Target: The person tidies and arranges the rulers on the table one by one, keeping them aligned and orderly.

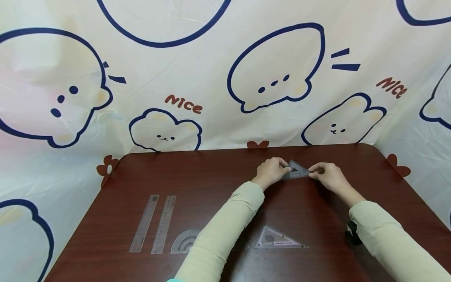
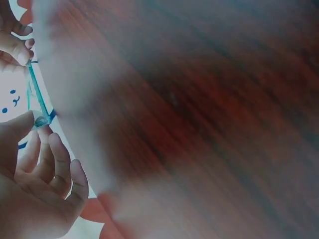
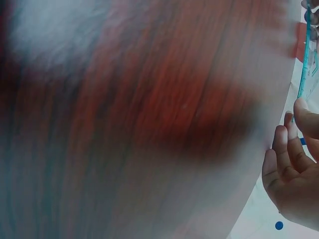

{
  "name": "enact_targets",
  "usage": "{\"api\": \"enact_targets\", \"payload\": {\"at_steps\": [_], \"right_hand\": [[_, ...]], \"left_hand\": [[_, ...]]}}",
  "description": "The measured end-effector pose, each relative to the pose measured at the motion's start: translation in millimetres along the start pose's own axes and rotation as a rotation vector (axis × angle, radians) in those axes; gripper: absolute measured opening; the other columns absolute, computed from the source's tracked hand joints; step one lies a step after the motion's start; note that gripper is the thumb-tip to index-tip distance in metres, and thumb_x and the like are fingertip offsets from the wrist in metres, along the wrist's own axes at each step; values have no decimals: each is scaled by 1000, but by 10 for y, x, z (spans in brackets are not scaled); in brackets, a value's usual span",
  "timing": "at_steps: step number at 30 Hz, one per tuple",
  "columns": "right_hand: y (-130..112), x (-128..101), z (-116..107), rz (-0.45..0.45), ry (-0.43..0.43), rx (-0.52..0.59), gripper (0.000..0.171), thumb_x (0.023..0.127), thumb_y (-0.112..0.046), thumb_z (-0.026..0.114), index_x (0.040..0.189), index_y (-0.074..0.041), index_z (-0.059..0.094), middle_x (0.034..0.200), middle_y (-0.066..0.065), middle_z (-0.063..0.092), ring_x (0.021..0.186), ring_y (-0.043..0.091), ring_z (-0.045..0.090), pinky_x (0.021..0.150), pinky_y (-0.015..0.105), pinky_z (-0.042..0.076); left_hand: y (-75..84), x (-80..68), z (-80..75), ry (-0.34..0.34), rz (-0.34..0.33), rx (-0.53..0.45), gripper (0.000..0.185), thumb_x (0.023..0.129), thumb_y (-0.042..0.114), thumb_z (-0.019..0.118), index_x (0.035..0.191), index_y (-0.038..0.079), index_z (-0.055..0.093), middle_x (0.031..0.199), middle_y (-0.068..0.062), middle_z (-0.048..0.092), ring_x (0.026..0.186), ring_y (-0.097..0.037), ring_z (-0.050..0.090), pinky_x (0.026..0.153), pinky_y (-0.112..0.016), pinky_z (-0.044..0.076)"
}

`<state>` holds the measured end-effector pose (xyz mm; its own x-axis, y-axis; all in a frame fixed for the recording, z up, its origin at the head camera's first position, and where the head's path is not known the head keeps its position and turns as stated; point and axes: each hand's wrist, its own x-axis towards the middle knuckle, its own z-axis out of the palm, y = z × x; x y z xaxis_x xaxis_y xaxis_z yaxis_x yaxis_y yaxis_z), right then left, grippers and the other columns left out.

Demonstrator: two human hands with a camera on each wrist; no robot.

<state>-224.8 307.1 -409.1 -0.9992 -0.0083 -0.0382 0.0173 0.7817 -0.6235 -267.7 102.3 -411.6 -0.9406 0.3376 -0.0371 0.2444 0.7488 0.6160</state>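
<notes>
A clear triangular set square (image 1: 297, 171) is held up above the far part of the table, between both hands. The left hand (image 1: 271, 171) pinches its left corner between thumb and fingers. At the opposite corner, the right hand (image 1: 329, 176) pinches with thumb and forefinger. The left wrist view shows the left hand (image 2: 45, 179) with its other fingers loosely bent and the set square seen nearly edge-on. In the right wrist view, the right hand (image 3: 299, 169) grips the edge of the set square (image 3: 304, 69), which is partly cut off by the frame.
On the brown table (image 1: 105, 235), two clear rulers (image 1: 144, 223) lie side by side at left. A protractor (image 1: 184, 241) is partly covered by the left sleeve (image 1: 222, 227). Another set square (image 1: 276, 239) lies front and centre-right. A patterned cloth (image 1: 211, 78) hangs behind the table.
</notes>
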Motion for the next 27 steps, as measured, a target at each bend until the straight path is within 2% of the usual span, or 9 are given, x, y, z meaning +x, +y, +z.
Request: {"api": "enact_targets", "payload": {"at_steps": [4, 8, 17, 27], "right_hand": [[11, -41, -22, -16, 0, -20, 22, 97, -14, 66, 109, 3, 69, 95, 16, 68, 88, 30, 61, 78, 46, 47], [35, -81, -39, -34, 3, -32, 20, 97, -14, 66, 108, 2, 69, 93, 13, 68, 85, 27, 60, 75, 42, 47], [53, -212, -61, -93, 22, -43, 17, 95, -12, 68, 105, 2, 69, 88, 9, 68, 78, 22, 59, 69, 37, 46], [62, -376, -82, -130, 57, -57, 13, 92, -9, 70, 101, 0, 70, 82, 5, 67, 75, 20, 59, 65, 35, 45]], "left_hand": [[18, -12, -6, -4, -8, 7, 24, 94, 44, 66, 107, 26, 76, 100, 14, 70, 90, -10, 64, 81, -34, 48], [27, -27, -13, -11, 5, 8, 24, 94, 45, 67, 105, 26, 77, 99, 14, 70, 87, -9, 63, 79, -34, 47], [69, -124, -64, -47, 27, -2, 21, 93, 47, 67, 98, 28, 77, 81, 16, 66, 75, -5, 59, 75, -31, 46], [133, -185, -37, -73, 46, 4, 21, 91, 48, 68, 96, 29, 76, 88, 17, 67, 79, -5, 59, 74, -31, 45]]}}
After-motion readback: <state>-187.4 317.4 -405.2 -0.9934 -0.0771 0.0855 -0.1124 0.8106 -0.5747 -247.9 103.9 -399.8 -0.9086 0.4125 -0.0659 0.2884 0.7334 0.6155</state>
